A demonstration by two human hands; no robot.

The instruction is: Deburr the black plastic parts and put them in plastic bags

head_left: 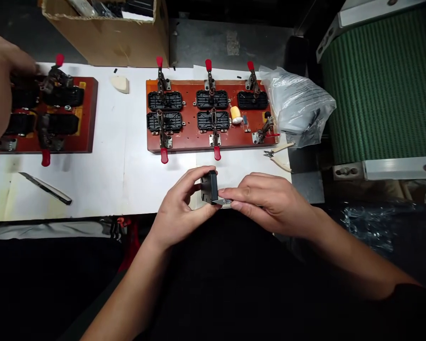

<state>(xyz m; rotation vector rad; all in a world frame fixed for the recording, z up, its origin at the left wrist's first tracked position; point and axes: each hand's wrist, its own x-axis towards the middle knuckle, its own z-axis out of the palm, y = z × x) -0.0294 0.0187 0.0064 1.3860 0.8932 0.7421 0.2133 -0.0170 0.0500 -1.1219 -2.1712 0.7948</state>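
Note:
My left hand [184, 203] holds a small black plastic case [209, 186] upright on its edge, fingers on its top and thumb at its bottom. My right hand [270, 201] is closed in a pinch on a thin grey blade-like piece [225, 201], which meets the lower right edge of the case. Its other end is hidden by my fingers. Beyond my hands lies a reddish-brown fixture board [190, 137], where several black plastic housings [213, 99] sit under toggle clamps with red handles [217, 152].
On the left, another person's hand [0, 80] is over a second fixture board [92, 118]. A box cutter [46, 188], cream-handled nippers [281, 157], a white block [119, 84] and a plastic bag [301, 106] lie around. A cardboard box [128, 42] and a green conveyor belt [383, 90] stand beyond.

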